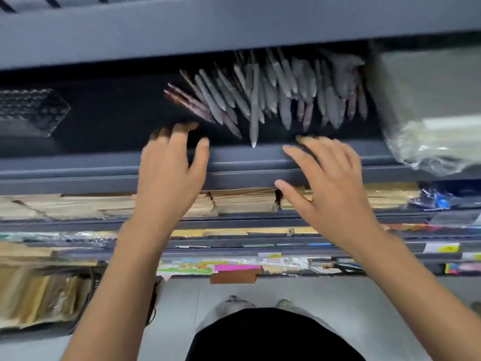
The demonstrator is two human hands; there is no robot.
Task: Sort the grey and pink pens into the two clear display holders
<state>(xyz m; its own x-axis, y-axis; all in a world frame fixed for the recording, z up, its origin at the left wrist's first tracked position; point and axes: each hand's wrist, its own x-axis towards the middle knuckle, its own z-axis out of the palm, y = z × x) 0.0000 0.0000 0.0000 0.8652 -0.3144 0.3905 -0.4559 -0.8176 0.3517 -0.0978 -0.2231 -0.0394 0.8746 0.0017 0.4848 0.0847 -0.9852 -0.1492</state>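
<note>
A heap of grey pens (276, 92) and pink pens (187, 100) lies mixed on a dark shelf, tips pointing toward me. One grey pen (254, 110) sticks out further than the rest, close to the shelf's front edge. A clear display holder (28, 110) stands on the same shelf at the far left, blurred. My left hand (169, 168) hovers at the shelf's front lip with fingers spread, holding nothing. Over the lip to the right of the long pen, my right hand (330, 183) is also spread and empty. A second holder is not visible.
The dark shelf's front lip (247, 162) runs across the view. A plastic-wrapped package (432, 108) fills the shelf's right end. Lower shelves hold stacked brown envelopes (242, 199) and coloured paper goods (234, 268). The shelf above (208, 27) overhangs the pens.
</note>
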